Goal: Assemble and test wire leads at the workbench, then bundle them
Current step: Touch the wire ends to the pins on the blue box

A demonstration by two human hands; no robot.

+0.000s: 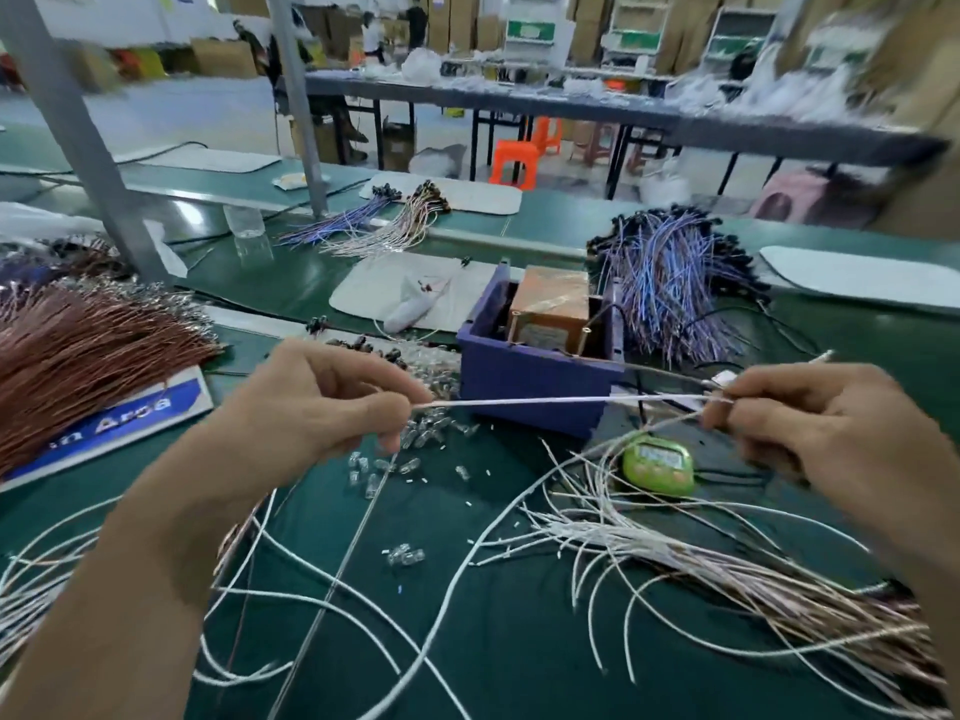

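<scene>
Far left, a thick fan of brown wires [88,345] lay across a blue-and-white sign [130,413] on the green bench mat [519,641]. Next along was the left hand [311,402], raised above the mat. Its thumb and forefinger were pinched on one end of a white wire lead [561,401], and the other fingers were curled under. Beneath that hand, small clear bulbs [415,439] lay scattered on the mat.

The lead ran straight and taut to the right, held in the air in front of a purple box [530,376]. Inside the box sat an orange-brown block [550,304]. Behind it and to the right, a pile of blue and purple wires [665,283] was heaped on the bench. A green device [657,465] with a small display lay on the mat just below the lead's right end. It sat at the edge of loose white leads [675,543] that fanned towards the near right corner.

And there was the right hand [810,418], fingers curled in, fingertips nipping the lead's other end. Something small and pale showed just past them, too blurred to name.
</scene>
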